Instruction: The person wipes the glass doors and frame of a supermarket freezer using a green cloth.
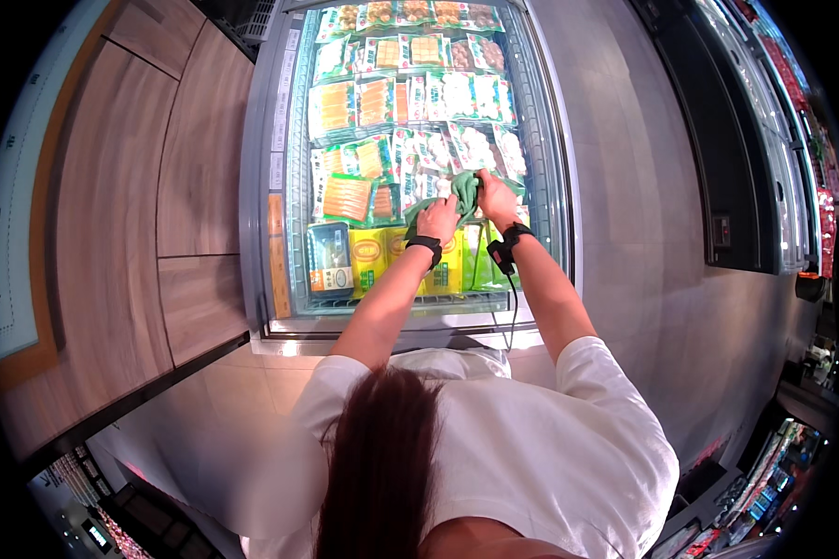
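Both of my hands grip a green cloth (pixel 465 195) above a glass-topped chest freezer (pixel 566 175). My left hand (pixel 438 218) pinches its lower left part, and my right hand (pixel 496 195) holds the upper right end. The cloth is bunched between them, with a flap hanging under my left hand. Beneath lie rows of packaged food: white balls in bags (pixel 474 147), a pack of orange sticks (pixel 347 197), yellow packs (pixel 368 255) and a dark tray pack (pixel 330 257). Whether the cloth touches the glass I cannot tell.
Wood-panelled boarding (pixel 203 161) stands along the freezer's left side. Grey tiled floor (pixel 622 209) runs on the right, with a black display case (pixel 734 175) beyond it. A cable (pixel 515 307) hangs from the device on my right wrist, near the freezer's front edge.
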Tool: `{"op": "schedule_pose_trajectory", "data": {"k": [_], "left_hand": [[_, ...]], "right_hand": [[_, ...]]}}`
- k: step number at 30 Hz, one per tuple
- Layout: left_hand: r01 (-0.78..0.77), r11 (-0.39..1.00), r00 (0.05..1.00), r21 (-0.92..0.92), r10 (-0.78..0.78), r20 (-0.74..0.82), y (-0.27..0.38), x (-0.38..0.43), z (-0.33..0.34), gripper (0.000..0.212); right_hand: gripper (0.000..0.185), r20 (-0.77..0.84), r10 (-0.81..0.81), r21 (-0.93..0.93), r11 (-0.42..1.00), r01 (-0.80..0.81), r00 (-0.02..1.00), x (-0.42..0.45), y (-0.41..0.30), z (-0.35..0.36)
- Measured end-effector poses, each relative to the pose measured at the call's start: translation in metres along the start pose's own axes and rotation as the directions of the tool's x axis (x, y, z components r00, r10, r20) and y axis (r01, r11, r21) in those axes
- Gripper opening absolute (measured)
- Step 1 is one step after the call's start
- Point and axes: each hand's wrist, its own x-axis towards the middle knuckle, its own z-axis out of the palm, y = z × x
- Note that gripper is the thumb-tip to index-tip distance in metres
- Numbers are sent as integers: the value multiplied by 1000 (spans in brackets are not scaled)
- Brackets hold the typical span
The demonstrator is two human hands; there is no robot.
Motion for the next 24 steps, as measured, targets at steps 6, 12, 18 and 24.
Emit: {"op": "schedule_pose_trajectory", "data": {"k": [6, 12, 18, 24], "left_hand": [[-13, 1000, 999, -7, 13, 40, 1, -20, 4, 36], [-46, 999, 995, -30, 48, 88, 10, -43, 14, 35], [-95, 994, 985, -45, 101, 139, 19, -66, 22, 36], [-153, 987, 976, -52, 159, 146, 24, -88, 29, 34]], "right_hand": [[25, 24, 87, -4, 996, -87, 996, -28, 26, -12], [27, 5, 119, 39, 992, -119, 993, -74, 40, -27], [27, -2, 147, 53, 988, -147, 989, -115, 48, -33], [26, -12, 167, 81, 983, -165, 986, -152, 58, -32]]}}
